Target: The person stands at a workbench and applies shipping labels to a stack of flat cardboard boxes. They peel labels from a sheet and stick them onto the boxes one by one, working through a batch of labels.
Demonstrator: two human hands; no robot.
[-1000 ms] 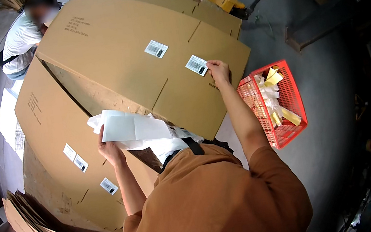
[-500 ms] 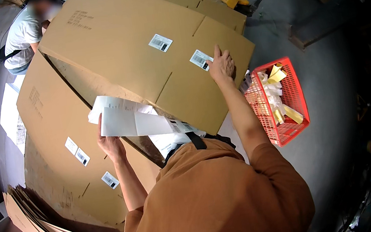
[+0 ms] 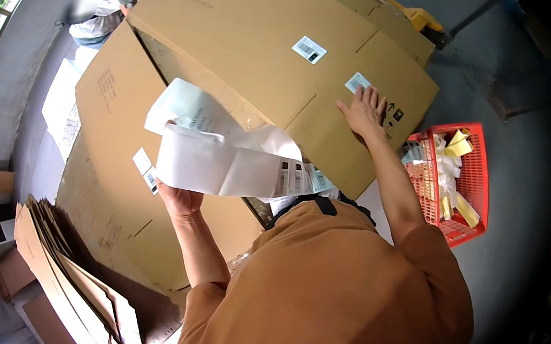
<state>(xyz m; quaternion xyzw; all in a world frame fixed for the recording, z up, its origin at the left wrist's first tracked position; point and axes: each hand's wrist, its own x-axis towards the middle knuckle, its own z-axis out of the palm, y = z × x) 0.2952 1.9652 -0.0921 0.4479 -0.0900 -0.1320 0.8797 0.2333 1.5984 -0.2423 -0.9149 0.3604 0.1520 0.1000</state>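
My left hand (image 3: 181, 197) grips a long curling strip of white label paper (image 3: 198, 161), its thumb and fingers closed on the edge. Barcode labels (image 3: 291, 177) show at the strip's lower end, near my waist. With fingers outstretched, my right hand (image 3: 363, 115) lies on a large flat cardboard sheet (image 3: 256, 52). Its fingertips touch or overlap the lower edge of a white barcode label (image 3: 356, 81). Another label (image 3: 309, 50) sits farther up on the same sheet. Left of it, a second cardboard sheet (image 3: 112, 118) bears white labels (image 3: 143, 161), partly behind my left hand.
A red plastic basket (image 3: 481, 175) with white and yellow paper scraps stands at the right. Several folded cardboard sheets (image 3: 52, 265) lean at the lower left. A person in a light shirt (image 3: 102, 8) is at the far left. A yellow pallet-truck part (image 3: 420, 18) shows beyond the sheets.
The head view has shifted, so the scene sits farther right and lower. My right hand has slid off the label toward me, uncovering printed marks beside it. The paper strip now billows more widely.
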